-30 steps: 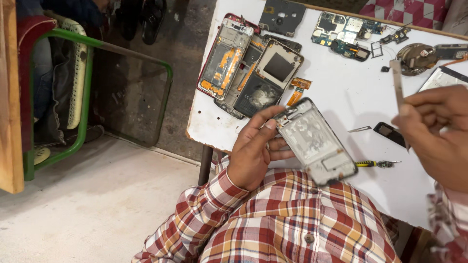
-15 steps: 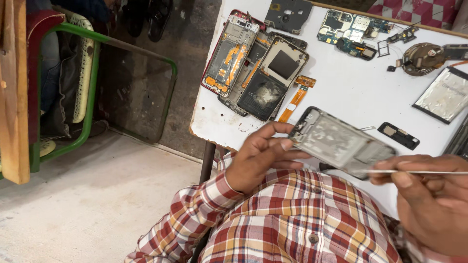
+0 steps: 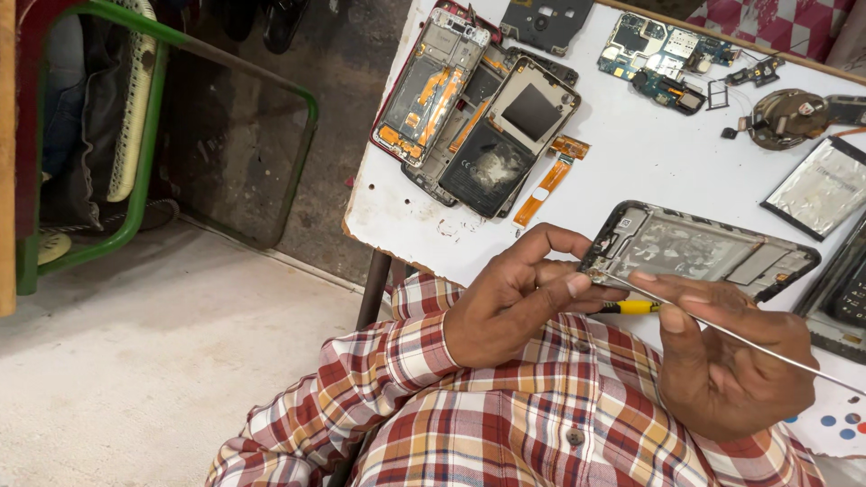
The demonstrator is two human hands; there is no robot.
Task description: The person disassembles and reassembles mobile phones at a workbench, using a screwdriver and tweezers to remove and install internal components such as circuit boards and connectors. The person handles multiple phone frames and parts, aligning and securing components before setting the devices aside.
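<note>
Two hands worked at the white counter's (image 3: 631, 162) near edge — the left hand (image 3: 514, 302) had its grip closed on the end of a gutted phone frame (image 3: 699, 248), while the right hand (image 3: 731, 361) pinched a thin metal pry tool (image 3: 749, 341) against that frame's corner; a yellow-handled screwdriver (image 3: 631, 307) lay beneath.

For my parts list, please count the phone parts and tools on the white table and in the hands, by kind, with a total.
Phone frames or housings, one held by the left hand: 3
Circuit boards: 2
Dark back cover: 1
Silver battery: 1
Orange flex cable: 1
Thin metal pick in the right hand: 1
Yellow-handled screwdriver: 1
Total: 10
</note>
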